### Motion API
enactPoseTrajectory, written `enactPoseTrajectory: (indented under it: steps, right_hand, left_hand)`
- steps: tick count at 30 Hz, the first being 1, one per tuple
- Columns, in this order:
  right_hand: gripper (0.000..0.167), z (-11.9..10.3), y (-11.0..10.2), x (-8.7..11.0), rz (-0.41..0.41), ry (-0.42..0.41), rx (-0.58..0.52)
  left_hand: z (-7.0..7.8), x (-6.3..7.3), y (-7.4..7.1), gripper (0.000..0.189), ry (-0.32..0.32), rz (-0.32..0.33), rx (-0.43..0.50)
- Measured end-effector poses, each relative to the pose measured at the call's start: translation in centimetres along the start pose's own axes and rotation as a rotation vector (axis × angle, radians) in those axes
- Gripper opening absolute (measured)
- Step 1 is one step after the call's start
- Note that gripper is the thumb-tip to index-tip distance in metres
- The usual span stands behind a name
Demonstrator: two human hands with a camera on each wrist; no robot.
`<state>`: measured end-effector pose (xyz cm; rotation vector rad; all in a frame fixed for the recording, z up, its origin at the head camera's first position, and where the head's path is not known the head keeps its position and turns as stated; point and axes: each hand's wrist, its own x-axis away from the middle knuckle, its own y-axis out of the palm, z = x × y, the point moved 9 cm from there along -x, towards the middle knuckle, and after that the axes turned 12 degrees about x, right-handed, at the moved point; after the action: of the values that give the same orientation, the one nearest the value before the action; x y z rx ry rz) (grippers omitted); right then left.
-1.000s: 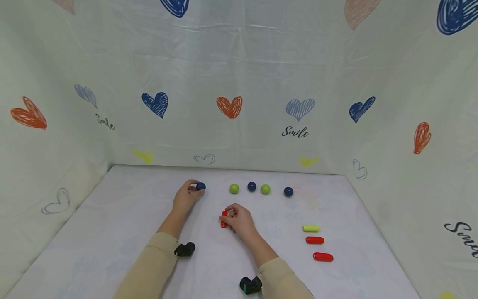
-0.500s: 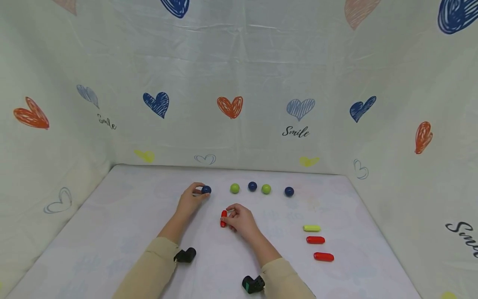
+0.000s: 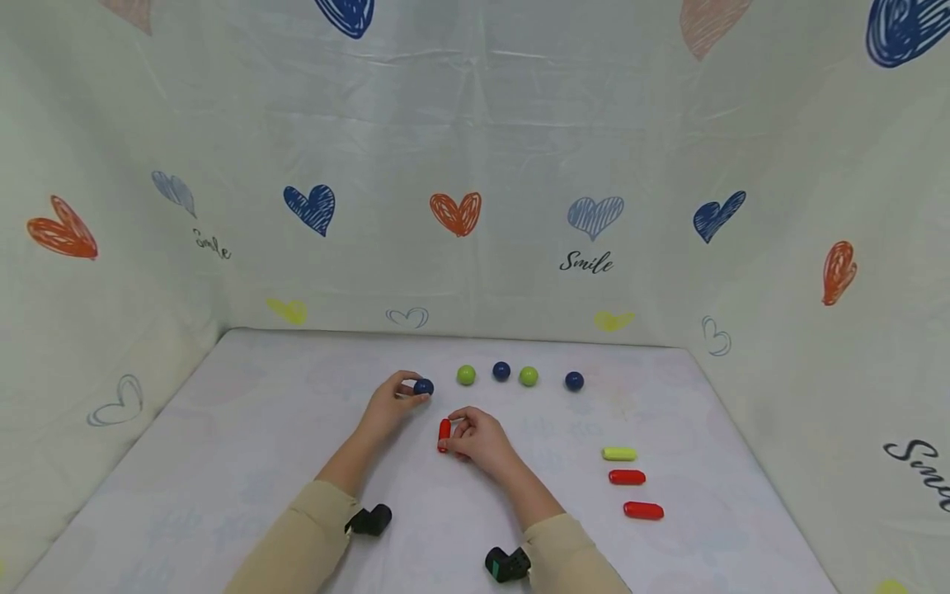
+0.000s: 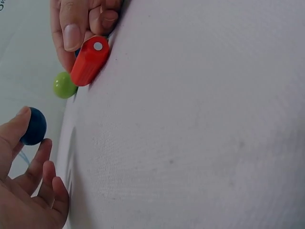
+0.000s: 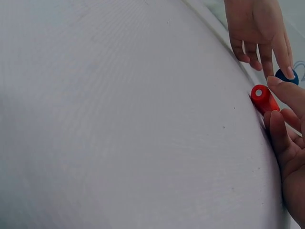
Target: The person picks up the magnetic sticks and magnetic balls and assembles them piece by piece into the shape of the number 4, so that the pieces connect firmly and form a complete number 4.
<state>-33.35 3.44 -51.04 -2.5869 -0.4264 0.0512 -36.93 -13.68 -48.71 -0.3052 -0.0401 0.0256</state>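
My left hand point(image 3: 386, 410) pinches a dark blue ball point(image 3: 424, 387) between thumb and fingers. In the left wrist view, the blue ball point(image 4: 35, 126) shows between the fingertips, apart from the table. To its right, my right hand point(image 3: 481, 440) holds a short red rod point(image 3: 444, 435) at its side with thumb and fingers. The red rod point(image 4: 90, 61) has a round silvery spot on its end face in the left wrist view. Both the right hand point(image 5: 290, 129) and the left hand point(image 5: 257, 33) appear in the right wrist view. A gap separates ball and rod.
Along the table's back stand a green ball point(image 3: 466, 375), a blue ball point(image 3: 500, 371), another green ball point(image 3: 529, 376) and another blue ball point(image 3: 575, 381). At right lie a yellow-green rod point(image 3: 619, 454) and two red rods point(image 3: 627, 478). A heart-printed curtain point(image 3: 519, 272) hangs behind.
My left hand has carried the blue ball right and nearer, towards the red rod. The right hand stays almost in place; its thumb has slid to the rod's lower right side.
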Motion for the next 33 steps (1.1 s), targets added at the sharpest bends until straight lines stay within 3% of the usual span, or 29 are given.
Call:
enactPoseTrajectory:
  steps: [11, 33]
  right_hand:
    - [0.042, 0.0, 0.0, -0.1, -0.003, -0.008, -0.003]
    - [0.042, -0.1, 0.0, 0.0, -0.019, -0.013, -0.002]
  left_hand:
    - [0.3, 0.5, 1.6, 0.037, 0.039, -0.057, -0.010]
    - [-0.4, 0.5, 2.4, 0.037, -0.006, -0.088, -0.098]
